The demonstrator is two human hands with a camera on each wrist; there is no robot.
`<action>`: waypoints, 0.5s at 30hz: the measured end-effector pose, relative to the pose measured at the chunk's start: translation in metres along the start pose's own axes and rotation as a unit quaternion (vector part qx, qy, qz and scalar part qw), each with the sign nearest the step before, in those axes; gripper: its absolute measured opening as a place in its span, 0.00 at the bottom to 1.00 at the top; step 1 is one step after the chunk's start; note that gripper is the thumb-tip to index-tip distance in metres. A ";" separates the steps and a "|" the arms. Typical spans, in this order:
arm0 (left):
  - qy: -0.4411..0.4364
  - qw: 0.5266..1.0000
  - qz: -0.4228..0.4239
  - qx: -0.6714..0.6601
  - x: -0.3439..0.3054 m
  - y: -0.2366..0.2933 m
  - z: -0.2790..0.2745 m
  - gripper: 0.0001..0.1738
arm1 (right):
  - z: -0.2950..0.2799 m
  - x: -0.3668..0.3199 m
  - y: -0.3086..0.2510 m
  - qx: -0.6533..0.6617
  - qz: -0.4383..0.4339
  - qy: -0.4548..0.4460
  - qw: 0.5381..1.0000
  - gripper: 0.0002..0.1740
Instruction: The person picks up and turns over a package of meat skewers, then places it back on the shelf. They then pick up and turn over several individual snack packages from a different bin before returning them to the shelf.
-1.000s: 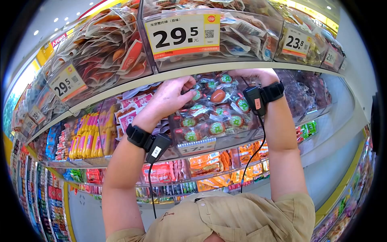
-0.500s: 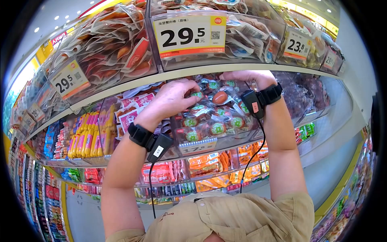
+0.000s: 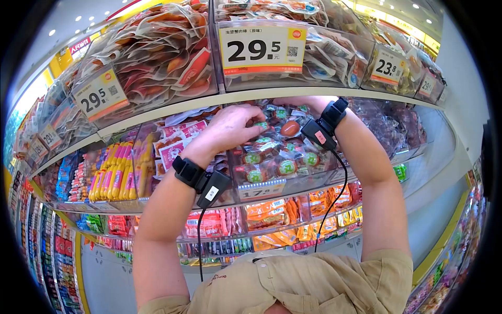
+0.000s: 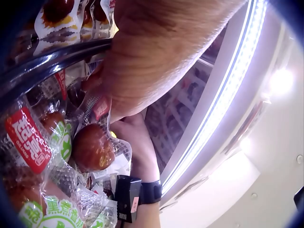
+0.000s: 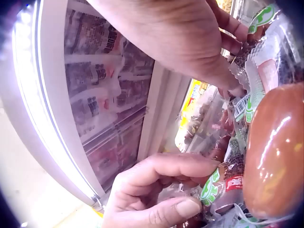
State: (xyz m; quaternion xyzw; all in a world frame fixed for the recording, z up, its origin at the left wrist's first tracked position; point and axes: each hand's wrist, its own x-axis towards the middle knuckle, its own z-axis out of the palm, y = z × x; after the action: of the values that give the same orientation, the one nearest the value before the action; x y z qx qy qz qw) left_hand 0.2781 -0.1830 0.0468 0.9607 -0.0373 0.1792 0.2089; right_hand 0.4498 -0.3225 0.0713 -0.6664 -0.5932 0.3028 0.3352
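Brown braised eggs in clear wrappers with green labels (image 3: 287,167) fill a clear bin under the upper shelf. My left hand (image 3: 232,125) is at the bin's left side. In the right wrist view, the left hand's (image 5: 156,190) thumb and curled forefinger pinch a wrapped egg by its green label (image 5: 212,187). My right hand (image 3: 303,102) reaches deeper into the back of the bin, partly hidden by the shelf edge. Its fingers (image 5: 230,42) lie among wrapped eggs; I cannot tell whether they hold one. A bare-looking brown egg (image 4: 93,148) in clear wrap lies between the hands.
The shelf edge (image 3: 334,92) runs close above both hands. Overhead stand bins of packaged snacks with a large price card (image 3: 264,49). Yellow-wrapped sausages (image 3: 112,172) fill a bin to the left. Orange packets (image 3: 272,213) sit on a lower shelf.
The right hand and forearm have moved left and farther into the bin. The left hand stays at the same spot among the eggs. The head view has shifted slightly.
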 end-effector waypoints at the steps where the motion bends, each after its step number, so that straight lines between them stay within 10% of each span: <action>1: 0.001 1.000 -0.001 -0.008 0.000 0.000 -0.001 0.14 | -0.003 0.001 0.003 0.009 -0.002 0.022 1.000 0.18; 6: 0.132 0.979 -0.069 -0.138 0.004 -0.015 0.008 0.14 | -0.022 0.002 0.014 0.024 0.007 0.090 0.996 0.18; 15: 0.112 0.965 -0.095 -0.217 0.004 -0.007 0.002 0.13 | -0.012 -0.003 0.012 0.042 -0.031 0.078 0.996 0.16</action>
State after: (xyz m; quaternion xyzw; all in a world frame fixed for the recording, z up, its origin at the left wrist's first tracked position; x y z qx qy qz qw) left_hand 0.2840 -0.1770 0.0440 0.8653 0.0401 0.2529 0.4309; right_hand 0.4660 -0.3272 0.0690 -0.6550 -0.5723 0.2636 0.4172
